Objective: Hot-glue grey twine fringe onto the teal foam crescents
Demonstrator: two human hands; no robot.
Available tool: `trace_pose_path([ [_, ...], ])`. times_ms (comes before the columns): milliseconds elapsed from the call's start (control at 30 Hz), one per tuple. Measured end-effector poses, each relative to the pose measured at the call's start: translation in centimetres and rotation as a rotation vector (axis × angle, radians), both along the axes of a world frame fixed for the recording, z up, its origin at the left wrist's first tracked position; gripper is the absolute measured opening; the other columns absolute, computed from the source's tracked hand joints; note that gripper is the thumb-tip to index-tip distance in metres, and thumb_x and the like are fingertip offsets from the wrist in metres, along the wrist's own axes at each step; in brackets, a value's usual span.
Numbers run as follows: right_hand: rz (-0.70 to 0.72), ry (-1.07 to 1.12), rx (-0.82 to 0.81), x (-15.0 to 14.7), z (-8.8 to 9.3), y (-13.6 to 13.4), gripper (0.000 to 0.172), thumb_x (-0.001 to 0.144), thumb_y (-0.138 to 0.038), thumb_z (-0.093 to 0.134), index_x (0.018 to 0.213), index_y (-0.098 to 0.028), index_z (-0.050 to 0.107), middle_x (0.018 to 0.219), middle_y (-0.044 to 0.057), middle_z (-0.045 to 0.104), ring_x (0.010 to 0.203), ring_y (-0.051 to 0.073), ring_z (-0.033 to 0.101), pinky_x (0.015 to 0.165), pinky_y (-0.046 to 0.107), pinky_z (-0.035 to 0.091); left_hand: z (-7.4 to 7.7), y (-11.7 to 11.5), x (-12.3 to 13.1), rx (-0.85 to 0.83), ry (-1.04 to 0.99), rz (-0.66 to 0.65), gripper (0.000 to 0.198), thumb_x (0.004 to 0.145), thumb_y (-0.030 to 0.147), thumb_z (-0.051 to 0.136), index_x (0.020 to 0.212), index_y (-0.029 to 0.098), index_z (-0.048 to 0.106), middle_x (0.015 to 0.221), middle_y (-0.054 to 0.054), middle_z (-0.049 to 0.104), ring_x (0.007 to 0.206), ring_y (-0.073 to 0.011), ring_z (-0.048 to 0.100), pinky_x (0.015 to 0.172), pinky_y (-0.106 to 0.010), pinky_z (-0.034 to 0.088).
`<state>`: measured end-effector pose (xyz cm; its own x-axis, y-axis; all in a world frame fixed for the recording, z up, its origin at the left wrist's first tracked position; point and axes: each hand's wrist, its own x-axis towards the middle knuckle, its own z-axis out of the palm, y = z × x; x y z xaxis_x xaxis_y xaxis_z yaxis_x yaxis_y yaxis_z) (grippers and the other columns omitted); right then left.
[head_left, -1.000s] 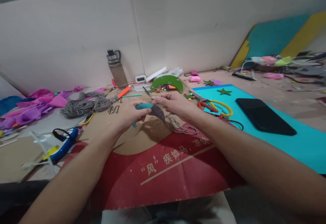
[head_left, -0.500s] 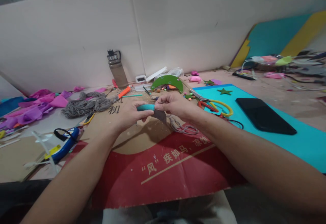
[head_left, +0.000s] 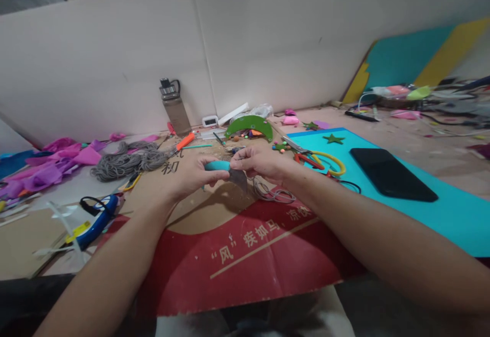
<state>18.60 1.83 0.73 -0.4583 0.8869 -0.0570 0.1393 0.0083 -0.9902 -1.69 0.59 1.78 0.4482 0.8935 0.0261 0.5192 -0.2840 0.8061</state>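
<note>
My left hand (head_left: 188, 177) grips a curved teal piece (head_left: 217, 165) between thumb and fingers, just above the cardboard. The fingertips of my right hand (head_left: 262, 163) are pinched at the teal piece's right end. A thin dark grey flap (head_left: 239, 177) hangs below that pinch; whether it is joined to the teal piece I cannot tell. Beneath my right wrist lies a loose coil of thin grey cord (head_left: 273, 192). The red and brown cardboard sheet (head_left: 268, 260) with printed characters spreads under both hands.
A grey yarn bundle (head_left: 128, 162), an orange utility knife (head_left: 185, 142) and a bottle (head_left: 176, 110) lie or stand to the left. Behind my hands is a green crescent (head_left: 250, 124). Right are scissors (head_left: 294, 144), yellow-and-red-handled tools, a green star (head_left: 334, 139) and a black phone (head_left: 390, 173) on a blue sheet (head_left: 459, 224).
The whole view has shifted slightly, with objects on the right appearing further left. Both hands keep nearly the same hold on the teal piece.
</note>
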Motion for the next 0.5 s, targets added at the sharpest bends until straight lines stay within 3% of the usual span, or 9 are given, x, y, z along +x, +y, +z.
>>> trace_pose_path([
  [300,-0.075,-0.097,0.207,-0.3,-0.7,0.6,0.012,0.078,-0.026,0.065,0.071,-0.017,0.065,0.061,-0.003,0.057,0.055,0.009,0.045,0.055,0.024,0.035,-0.4,0.6,-0.5,-0.023,0.056,0.083,0.030,0.070,0.046,0.074,0.076,0.017,0.069,0.056,0.002,0.058,0.051,-0.0098,0.049,0.050,-0.021,0.038],
  [400,-0.144,-0.140,0.329,-0.4,-0.8,0.8,0.009,0.080,-0.024,0.064,0.084,-0.017,0.066,0.072,-0.001,0.062,0.062,0.010,0.051,0.061,0.024,0.040,-0.8,1.3,-1.0,0.002,0.040,0.183,0.031,0.067,0.046,0.075,0.069,0.016,0.067,0.054,0.002,0.057,0.049,-0.0103,0.048,0.050,-0.022,0.036],
  [500,-0.201,-0.197,0.409,-0.3,-0.8,0.7,0.019,0.081,-0.028,0.064,0.096,-0.017,0.065,0.073,0.000,0.059,0.060,0.010,0.049,0.056,0.023,0.039,-1.1,1.9,-1.6,0.049,0.003,0.247,0.030,0.068,0.045,0.074,0.069,0.016,0.066,0.053,0.002,0.057,0.048,-0.0101,0.047,0.049,-0.022,0.035],
])
